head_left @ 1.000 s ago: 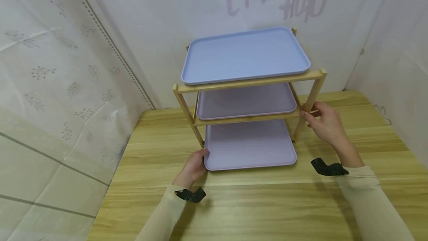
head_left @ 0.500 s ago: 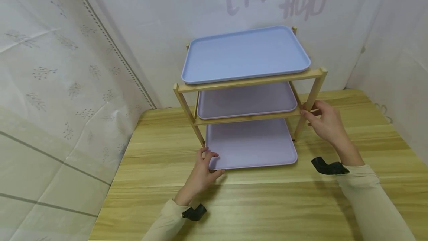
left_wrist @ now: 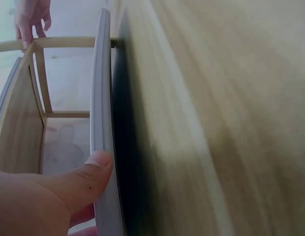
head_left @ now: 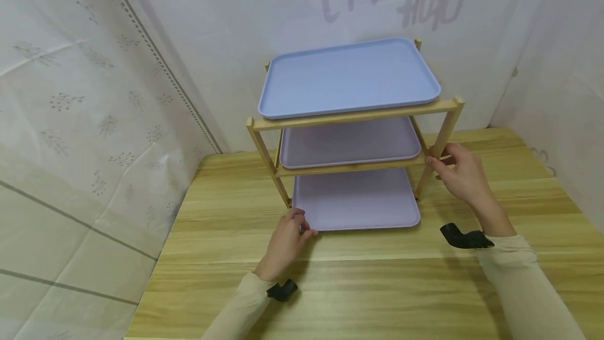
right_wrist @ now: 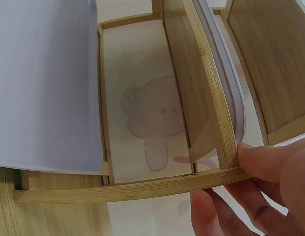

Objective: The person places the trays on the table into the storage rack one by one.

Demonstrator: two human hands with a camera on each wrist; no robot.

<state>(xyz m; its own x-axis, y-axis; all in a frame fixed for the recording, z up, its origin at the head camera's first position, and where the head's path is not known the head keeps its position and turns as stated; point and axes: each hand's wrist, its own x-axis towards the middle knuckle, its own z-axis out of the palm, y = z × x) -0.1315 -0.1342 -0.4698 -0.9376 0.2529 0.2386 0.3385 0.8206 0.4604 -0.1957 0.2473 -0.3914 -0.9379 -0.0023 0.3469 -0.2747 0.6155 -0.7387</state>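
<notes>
A three-tier wooden rack (head_left: 354, 117) stands on the table with a tray on every level. On top lies a blue tray (head_left: 349, 78), and a lilac tray (head_left: 350, 143) sits on the middle shelf. The bottom lilac tray (head_left: 358, 201) sticks out at the front. My left hand (head_left: 284, 240) grips its front left corner; in the left wrist view the thumb (left_wrist: 96, 167) presses on the front rim, with the other fingers mostly hidden. My right hand (head_left: 460, 174) holds the front right post at middle-shelf height, thumb and fingers around the wood (right_wrist: 231, 164).
The wood-grain table (head_left: 358, 287) extends in front of the rack and to both sides. Behind the rack hangs a pale cloth (head_left: 226, 41) with faint lettering. A patterned cloth (head_left: 71, 119) covers the left side.
My left hand has shifted from the bottom tray's left side to its front left corner. That tray has slid slightly back into the rack. The right hand stays on the post.
</notes>
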